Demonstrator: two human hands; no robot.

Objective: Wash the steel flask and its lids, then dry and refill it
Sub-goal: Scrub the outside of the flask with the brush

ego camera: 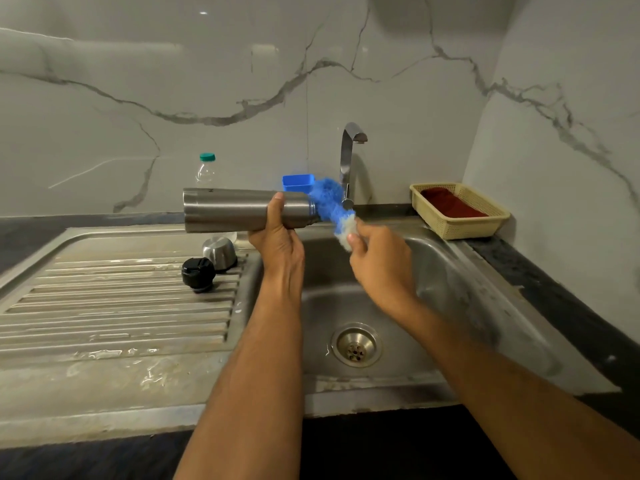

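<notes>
The left hand (277, 237) wraps the hard, slippery flask (242, 210) mid-body, a good hold, while the right hand (377, 261) pinches a soft scrubber (330, 206).

Non-task stuff you've got in view: clear plastic bottle (205, 172) with a green cap, upright at the counter's back edge against the marble wall (138, 81). Small blue tub (298, 182) at the same back edge, just left of the chrome tap (349, 161). Beige perforated basket (460, 221) in the counter's back-right corner, red cloth (450, 204) lying inside it. Drain strainer (356, 345) sits mid-floor of the basin.
</notes>
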